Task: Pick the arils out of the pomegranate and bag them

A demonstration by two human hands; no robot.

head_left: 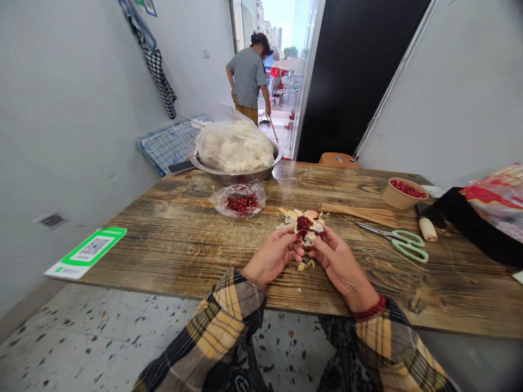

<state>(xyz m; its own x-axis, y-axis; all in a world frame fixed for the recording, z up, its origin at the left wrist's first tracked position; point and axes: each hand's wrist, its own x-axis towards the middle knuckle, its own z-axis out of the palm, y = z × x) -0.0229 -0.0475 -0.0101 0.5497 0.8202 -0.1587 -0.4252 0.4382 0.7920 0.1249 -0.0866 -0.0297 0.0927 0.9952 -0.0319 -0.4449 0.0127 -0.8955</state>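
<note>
Between my fingertips is a piece of pomegranate (pixel 304 224), its dark red seeds showing among pale membrane. My left hand (pixel 278 251) grips it from the left side, fingers curled. From the right, my right hand (pixel 335 258) pinches it with thumb and fingers; a red bead bracelet circles that wrist. Peel scraps (pixel 291 214) lie just behind the piece, and small yellowish bits are on the table below my fingers. Beyond my left hand sits a clear plastic bag (pixel 220 202) with loose red seeds (pixel 242 202) in it.
A steel basin (pixel 237 176) holds a bag of white stuff at the back. Right of my hands lie thin wooden sticks (pixel 362 214), green-handled scissors (pixel 402 240), a paper bowl (pixel 395 200) of seeds and a wooden-handled tool (pixel 427 228). A person (pixel 248 79) stands by the doorway.
</note>
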